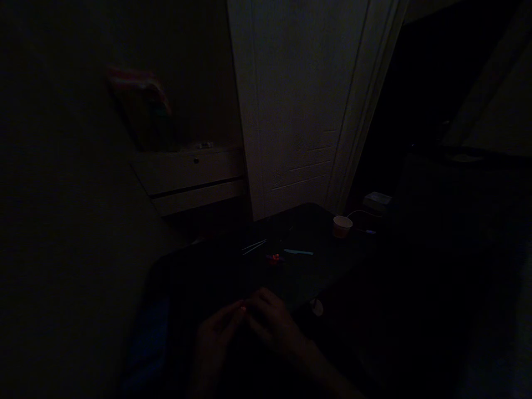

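Note:
The scene is very dark. My left hand (pixel 218 328) and my right hand (pixel 272 320) meet at the fingertips over the near side of a dark table (pixel 328 263). Between them shows a small reddish-orange piece (pixel 243 308), pinched in the left fingers; its kind is too dim to tell. The right fingers are bent close and touch or nearly touch it, partly hiding it. Just beyond the hands lies a small red-orange object (pixel 275 259), uneven in shape. Near it are a pale blue, knife-shaped tool (pixel 298 252) and a pair of thin light sticks (pixel 254 246).
A paper-like cup (pixel 342 227) stands at the table's right far edge, with a thin pale cable (pixel 366 211) behind. Beyond are a light door (pixel 297 111) and a drawer cabinet (pixel 191 174) bearing a bag-like item (pixel 141 108). A white box (pixel 377 200) sits at right.

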A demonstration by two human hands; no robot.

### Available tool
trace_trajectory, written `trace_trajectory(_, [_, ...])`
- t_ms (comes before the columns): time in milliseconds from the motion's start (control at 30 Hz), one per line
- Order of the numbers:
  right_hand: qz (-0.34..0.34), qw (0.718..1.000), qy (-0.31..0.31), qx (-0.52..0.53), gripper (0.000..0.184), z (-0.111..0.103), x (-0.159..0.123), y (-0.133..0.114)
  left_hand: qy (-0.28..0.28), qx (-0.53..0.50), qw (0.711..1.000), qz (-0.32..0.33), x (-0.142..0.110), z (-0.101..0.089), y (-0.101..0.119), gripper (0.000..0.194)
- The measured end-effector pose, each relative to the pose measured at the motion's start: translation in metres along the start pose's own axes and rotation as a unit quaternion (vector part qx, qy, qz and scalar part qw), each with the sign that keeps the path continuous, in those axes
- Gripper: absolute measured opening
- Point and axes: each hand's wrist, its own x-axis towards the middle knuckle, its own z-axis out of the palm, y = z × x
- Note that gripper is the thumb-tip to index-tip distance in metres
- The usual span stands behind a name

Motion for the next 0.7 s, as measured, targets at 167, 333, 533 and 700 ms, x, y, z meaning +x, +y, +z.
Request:
trace_trajectory(167, [-0.036,0.999,0.003,-0.009,0.014,-0.001,0.000,0.000,0.026,-0.033,0.999,-0.019,0.001,-0.001,-0.003,0.047])
trace_trajectory(333, [-0.071,0.997,0.008,-0.025,0.014,-0.002,0.000,-0.002,0.023,-0.064,0.997,-0.035,-0.001,0.000,-0.006,0.051])
trace_trajectory(533, [-0.097,0.995,0.013,-0.033,0.007,0.002,0.002,0.000,0.013,-0.064,0.997,-0.043,0.001,-0.001,-0.007,0.053])
trace_trajectory(700, [-0.095,0.995,0.031,-0.029,0.005,0.008,0.001,0.008,-0.003,-0.054,0.998,-0.044,-0.002,-0.001,-0.002,0.051])
